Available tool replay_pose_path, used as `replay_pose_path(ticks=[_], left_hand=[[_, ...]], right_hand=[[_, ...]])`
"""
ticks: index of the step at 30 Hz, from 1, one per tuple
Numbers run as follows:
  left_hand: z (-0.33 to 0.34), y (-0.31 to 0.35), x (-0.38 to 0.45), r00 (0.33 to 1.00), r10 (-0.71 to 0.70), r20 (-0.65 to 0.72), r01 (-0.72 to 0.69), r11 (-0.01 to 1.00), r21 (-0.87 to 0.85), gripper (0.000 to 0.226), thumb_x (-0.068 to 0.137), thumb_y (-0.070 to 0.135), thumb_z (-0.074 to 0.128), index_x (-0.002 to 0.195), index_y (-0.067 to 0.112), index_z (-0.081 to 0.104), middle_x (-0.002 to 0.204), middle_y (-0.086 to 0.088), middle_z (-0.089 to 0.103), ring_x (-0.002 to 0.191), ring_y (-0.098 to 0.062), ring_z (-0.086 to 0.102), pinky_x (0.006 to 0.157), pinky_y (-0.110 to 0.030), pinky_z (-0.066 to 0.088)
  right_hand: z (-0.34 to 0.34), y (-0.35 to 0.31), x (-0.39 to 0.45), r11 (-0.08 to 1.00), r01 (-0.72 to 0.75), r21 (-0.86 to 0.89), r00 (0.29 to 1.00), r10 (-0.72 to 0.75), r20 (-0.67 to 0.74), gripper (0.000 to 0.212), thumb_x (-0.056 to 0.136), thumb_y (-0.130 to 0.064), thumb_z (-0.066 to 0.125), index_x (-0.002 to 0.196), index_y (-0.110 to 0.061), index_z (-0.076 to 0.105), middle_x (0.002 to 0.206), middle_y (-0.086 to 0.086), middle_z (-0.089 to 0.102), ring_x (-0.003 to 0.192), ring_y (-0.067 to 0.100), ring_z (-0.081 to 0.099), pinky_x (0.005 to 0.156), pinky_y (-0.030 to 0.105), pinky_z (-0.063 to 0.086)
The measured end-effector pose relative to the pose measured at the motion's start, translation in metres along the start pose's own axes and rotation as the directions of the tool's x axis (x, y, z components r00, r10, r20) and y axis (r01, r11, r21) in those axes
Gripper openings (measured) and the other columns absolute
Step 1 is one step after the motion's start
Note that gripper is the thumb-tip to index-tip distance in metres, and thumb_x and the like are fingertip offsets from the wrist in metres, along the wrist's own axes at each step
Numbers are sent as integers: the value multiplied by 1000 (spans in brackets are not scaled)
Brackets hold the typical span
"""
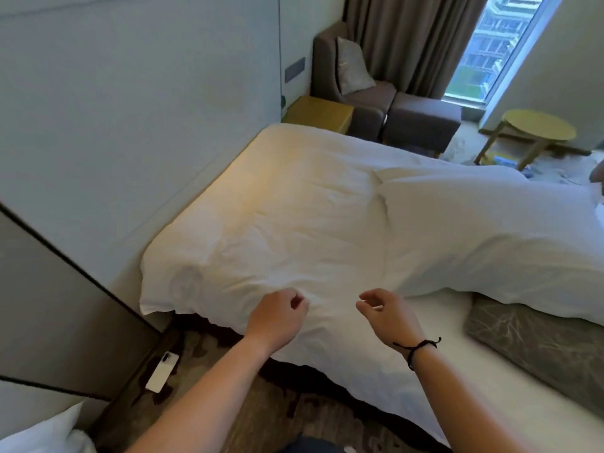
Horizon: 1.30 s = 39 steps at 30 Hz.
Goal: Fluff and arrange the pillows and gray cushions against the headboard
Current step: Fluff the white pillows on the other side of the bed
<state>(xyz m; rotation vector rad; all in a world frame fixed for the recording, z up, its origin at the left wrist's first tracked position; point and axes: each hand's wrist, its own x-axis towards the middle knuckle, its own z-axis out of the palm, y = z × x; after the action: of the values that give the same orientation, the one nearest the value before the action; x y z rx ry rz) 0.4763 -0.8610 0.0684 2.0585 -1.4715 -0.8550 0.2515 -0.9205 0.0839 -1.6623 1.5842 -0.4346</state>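
A large white pillow (268, 230) lies flat at the head of the bed, along the pale padded headboard (130, 132). A second white pillow (490, 230) lies to its right, overlapping a gray patterned cushion (536, 341) on the bedsheet. Another gray cushion (353, 67) leans in the armchair at the back. My left hand (277, 318) hovers over the first pillow's near edge with its fingers loosely curled and nothing in them. My right hand (385, 312), with a black cord on the wrist, hangs beside it, thumb and fingers apart and empty.
A white phone (162, 371) lies on the carpet between bed and wall. A yellow nightstand (318, 112), brown armchair, ottoman (421, 119) and round yellow table (539, 129) stand beyond the bed. White bedding (42, 433) shows at the bottom left.
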Motion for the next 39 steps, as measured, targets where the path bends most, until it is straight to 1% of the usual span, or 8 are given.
replay_pose_path(ticks=[7,12,21,25,30,34,37,39], left_hand=[[86,87,25,991,65,117,-70,997,42,23,86,49,51,83,34,67,83,22,67,82,1,61,73,-28,51],[121,120,62,982,104,156,-116,990,74,18,85,49,52,82,37,65,83,26,66,80,4,60,70,-27,49],[190,193,164,919,250,305,-261,965,-5,18,88,41,55,95,31,68,104,14,68,90,-11,63,82,-35,53],[212,221,207,906,285,313,-290,957,-33,22,89,39,56,105,28,67,112,6,65,97,-15,62,83,-34,51],[235,245,245,904,270,333,-286,958,-2,32,90,35,59,119,23,63,123,0,61,108,-20,60,91,-36,49],[260,265,268,908,256,331,-286,957,46,33,91,35,58,122,23,61,126,2,59,112,-18,58,94,-35,48],[283,287,291,922,240,304,-279,956,89,34,92,33,58,124,23,60,128,2,58,116,-16,56,97,-31,45],[301,309,313,928,249,277,-290,950,116,36,93,32,58,126,19,59,131,0,57,122,-16,53,101,-29,42]], right_hand=[[-72,83,19,993,-88,80,991,96,-92,19,89,-38,64,105,-28,65,91,-19,65,82,-6,60,62,13,41],[-97,126,38,967,-189,172,966,215,-145,25,89,-37,64,111,-25,64,95,-14,65,89,4,63,78,30,54],[-172,166,65,914,-402,59,876,403,-265,30,88,-38,64,115,-26,62,103,-11,66,93,7,62,86,29,51],[-211,168,99,906,-424,-7,859,399,-320,34,89,-41,62,120,-27,60,108,-12,65,98,9,60,87,31,49],[-243,184,145,920,-388,-63,887,354,-295,40,90,-40,62,127,-26,55,123,-8,62,109,10,56,90,25,43],[-284,208,204,932,-339,-126,924,305,-229,45,92,-39,59,134,-24,51,136,-2,56,126,17,50,104,33,40],[-324,232,263,937,-307,-169,940,272,-204,47,92,-41,57,137,-29,45,141,0,51,128,23,48,102,35,39],[-352,251,306,927,-244,-286,956,179,-233,51,92,-46,55,138,-29,43,143,-1,49,129,22,46,104,39,40]])
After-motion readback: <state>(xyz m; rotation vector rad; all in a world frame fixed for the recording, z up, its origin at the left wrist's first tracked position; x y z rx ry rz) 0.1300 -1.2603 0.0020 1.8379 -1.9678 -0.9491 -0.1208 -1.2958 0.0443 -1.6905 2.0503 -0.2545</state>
